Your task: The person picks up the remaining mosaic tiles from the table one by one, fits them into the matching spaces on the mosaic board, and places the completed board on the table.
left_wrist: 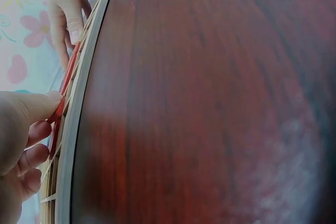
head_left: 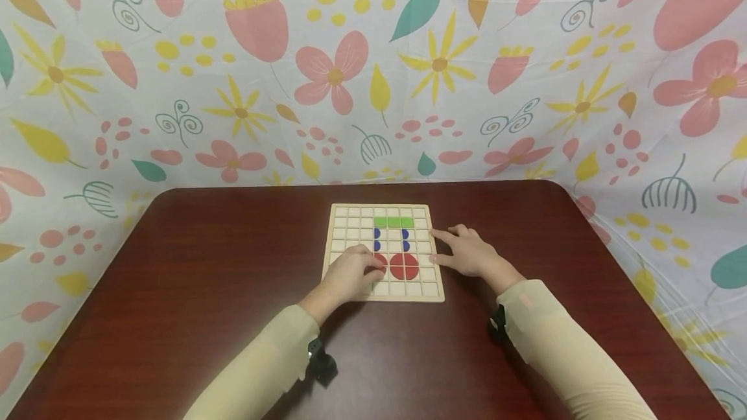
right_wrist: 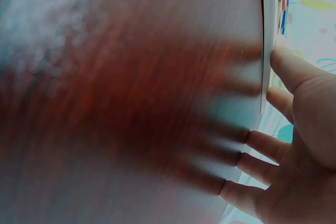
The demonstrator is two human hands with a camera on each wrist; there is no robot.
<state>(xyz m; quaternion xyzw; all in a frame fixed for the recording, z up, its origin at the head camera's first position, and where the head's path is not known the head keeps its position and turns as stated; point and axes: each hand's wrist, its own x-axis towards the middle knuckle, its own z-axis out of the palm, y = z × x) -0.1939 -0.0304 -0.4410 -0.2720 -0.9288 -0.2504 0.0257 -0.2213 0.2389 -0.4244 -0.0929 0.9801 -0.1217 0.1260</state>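
On the table lies a square wooden grid board point(head_left: 428, 290) with white cells. My left hand point(head_left: 350, 274) reaches over its lower left part and pinches a red curved-pattern tile point(left_wrist: 56, 113) between thumb and fingers; the fingers hide part of it. Just right of that hand, several red quarter tiles form a circle point(head_left: 404, 266). Higher up are a row of green tiles point(head_left: 394, 221) and blue half-circle tiles point(head_left: 405, 234). My right hand point(head_left: 469, 253) rests at the board's right edge, fingers spread, with thumb and forefinger touching the rim point(right_wrist: 266, 72) and the other fingertips on the tabletop.
The dark reddish-brown table point(head_left: 233, 245) extends around the board on all sides. A floral cloth point(head_left: 350, 83) hangs behind the table's far edge. Each wrist wears a small black camera point(head_left: 322, 363).
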